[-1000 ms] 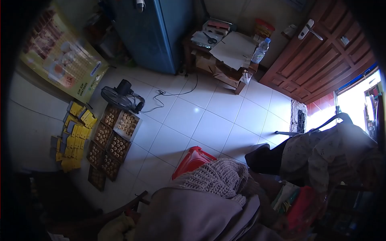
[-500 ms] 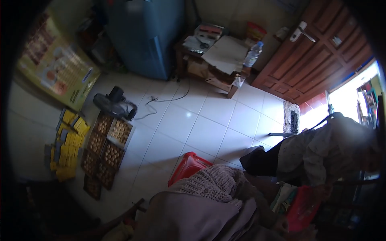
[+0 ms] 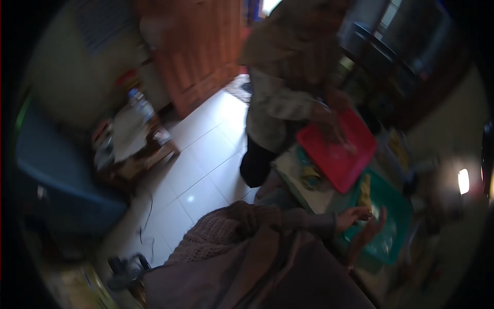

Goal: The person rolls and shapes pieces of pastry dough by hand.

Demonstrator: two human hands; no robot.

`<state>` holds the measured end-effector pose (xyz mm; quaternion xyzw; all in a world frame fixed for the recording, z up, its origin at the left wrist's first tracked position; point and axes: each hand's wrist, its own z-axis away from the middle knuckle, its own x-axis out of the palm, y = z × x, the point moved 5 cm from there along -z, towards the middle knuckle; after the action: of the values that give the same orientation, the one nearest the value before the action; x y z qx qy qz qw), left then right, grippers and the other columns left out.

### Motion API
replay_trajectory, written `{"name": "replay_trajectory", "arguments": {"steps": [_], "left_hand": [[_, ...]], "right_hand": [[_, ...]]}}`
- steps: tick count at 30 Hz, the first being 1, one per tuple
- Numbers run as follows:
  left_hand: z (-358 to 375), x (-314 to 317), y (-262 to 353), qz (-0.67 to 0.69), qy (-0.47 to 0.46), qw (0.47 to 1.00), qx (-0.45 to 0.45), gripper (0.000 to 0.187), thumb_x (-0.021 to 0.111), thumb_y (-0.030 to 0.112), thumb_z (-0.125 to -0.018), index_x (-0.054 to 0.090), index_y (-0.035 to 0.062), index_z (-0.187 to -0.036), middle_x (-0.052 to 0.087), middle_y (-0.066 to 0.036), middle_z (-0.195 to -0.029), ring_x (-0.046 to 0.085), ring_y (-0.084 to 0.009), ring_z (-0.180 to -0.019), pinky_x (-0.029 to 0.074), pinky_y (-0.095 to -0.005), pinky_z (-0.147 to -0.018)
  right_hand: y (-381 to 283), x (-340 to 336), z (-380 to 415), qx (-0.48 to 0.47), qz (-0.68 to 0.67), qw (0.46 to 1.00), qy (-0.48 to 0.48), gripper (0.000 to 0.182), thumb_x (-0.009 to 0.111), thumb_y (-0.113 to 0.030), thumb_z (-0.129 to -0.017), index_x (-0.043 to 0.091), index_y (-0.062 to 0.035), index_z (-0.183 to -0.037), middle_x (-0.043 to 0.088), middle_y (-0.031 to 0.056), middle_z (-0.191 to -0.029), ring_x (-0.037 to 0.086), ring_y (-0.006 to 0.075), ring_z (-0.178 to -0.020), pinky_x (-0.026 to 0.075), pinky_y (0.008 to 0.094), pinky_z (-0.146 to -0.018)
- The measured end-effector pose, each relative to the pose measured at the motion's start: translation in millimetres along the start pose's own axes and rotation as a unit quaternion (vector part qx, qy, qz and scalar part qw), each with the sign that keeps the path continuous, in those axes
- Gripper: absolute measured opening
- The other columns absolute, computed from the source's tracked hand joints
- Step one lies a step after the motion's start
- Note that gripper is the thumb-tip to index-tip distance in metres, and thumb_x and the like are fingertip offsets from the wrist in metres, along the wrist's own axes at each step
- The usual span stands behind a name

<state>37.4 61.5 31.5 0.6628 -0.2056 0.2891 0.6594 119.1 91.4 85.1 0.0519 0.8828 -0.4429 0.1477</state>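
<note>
My left hand [image 3: 354,219] reaches from a grey-brown sleeve to the near edge of a green tray [image 3: 400,206]. Its fingers are curled in, and blur hides whatever may be between them. My right hand [image 3: 367,236] is over the same tray, just below the left, with its fingers apart and nothing visible in it. A long yellowish piece [image 3: 365,191] rests at the tray's upper left side, close to my left fingertips; I cannot make out its kind.
Across the table, a person [image 3: 288,77] has their hands over a red tray [image 3: 337,172]. A small table [image 3: 128,136] with a plastic bottle [image 3: 140,103], a wooden door [image 3: 198,51], a blue refrigerator [image 3: 62,170] and a fan [image 3: 126,270] are to the left.
My view has swung right, from the floor with trays of round pieces to the work table. Both my hands and the green tray now show; the red tray is fully in sight.
</note>
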Motion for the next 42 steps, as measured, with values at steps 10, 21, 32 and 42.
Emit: {"name": "replay_trajectory", "arguments": {"steps": [10,21,32,42], "left_hand": [[8.8,0.6,-25.0,0.119,-0.158,0.949,-0.244,0.084,0.02,0.067,-0.092,0.036,-0.0015,-0.137,0.042,-0.011,-0.14,0.043,-0.0203,-0.127,0.031,-0.0362,-0.107],[-12.2,15.8,30.4,0.138,-0.102,0.961,-0.216,0.086,0.025,0.069,-0.09,0.03,0.0019,-0.143,0.034,-0.013,-0.146,0.028,-0.0221,-0.137,0.022,-0.0386,-0.11],[-23.8,-1.0,19.7,0.366,-0.182,0.86,-0.305,0.085,0.037,0.063,-0.09,0.009,0.0087,-0.149,0.022,-0.022,-0.149,0.029,-0.0345,-0.135,0.025,-0.0477,-0.11],[-11.8,14.6,22.6,0.225,-0.197,0.912,-0.282,0.079,0.038,0.06,-0.091,0.005,0.0189,-0.15,0.022,-0.023,-0.148,0.028,-0.0388,-0.134,0.023,-0.0625,-0.106]], "right_hand": [[45.6,-14.3,3.8,0.167,0.272,0.945,-0.067,0.047,0.041,-0.03,-0.096,0.039,-0.0195,-0.141,0.022,0.0147,-0.152,0.013,0.0441,-0.139,0.012,0.0551,-0.11],[22.9,-50.7,-31.5,0.113,0.194,0.974,0.03,0.05,0.051,-0.032,-0.093,0.042,-0.0141,-0.139,0.031,0.0123,-0.149,0.017,0.0411,-0.139,0.014,0.0521,-0.111],[4.2,-17.7,-4.2,-0.009,0.305,0.952,-0.027,0.04,0.052,-0.038,-0.09,0.055,-0.0261,-0.128,0.017,0.0094,-0.154,0.008,0.0423,-0.141,0.005,0.06,-0.111],[17.9,-28.2,-2.3,0.033,0.285,0.956,0.054,0.015,0.059,-0.021,-0.088,0.055,-0.007,-0.092,0.041,0.0152,-0.135,0.03,0.0372,-0.131,0.022,0.0489,-0.109]]}}
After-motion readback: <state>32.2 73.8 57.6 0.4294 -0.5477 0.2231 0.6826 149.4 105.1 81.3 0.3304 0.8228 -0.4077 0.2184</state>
